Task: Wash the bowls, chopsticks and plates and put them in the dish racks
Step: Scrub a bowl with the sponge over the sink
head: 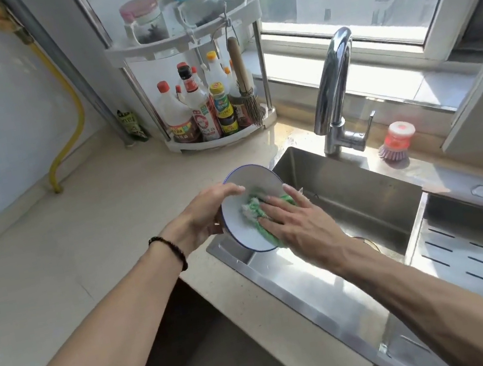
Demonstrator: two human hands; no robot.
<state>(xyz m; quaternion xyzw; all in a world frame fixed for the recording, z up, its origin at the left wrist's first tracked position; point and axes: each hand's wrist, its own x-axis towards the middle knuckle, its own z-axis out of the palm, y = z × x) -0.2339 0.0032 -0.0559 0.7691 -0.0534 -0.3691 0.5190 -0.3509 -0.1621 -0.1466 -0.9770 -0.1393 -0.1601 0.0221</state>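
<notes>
White blue-rimmed plate (249, 186) tilted over the sink's (364, 193) near-left corner, gripped at its left rim by the left hand (206, 213), green scouring cloth (256, 209) pressed into it by the flat-fingered right hand (300, 224).

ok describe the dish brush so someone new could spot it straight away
Start at the chrome faucet behind the sink, then look right along the sunlit ledge under the window. The dish brush stands there alone, bristles down. Its see-through red top with a white cap and its purple bristles mark it out from the bare ledge.
</notes>
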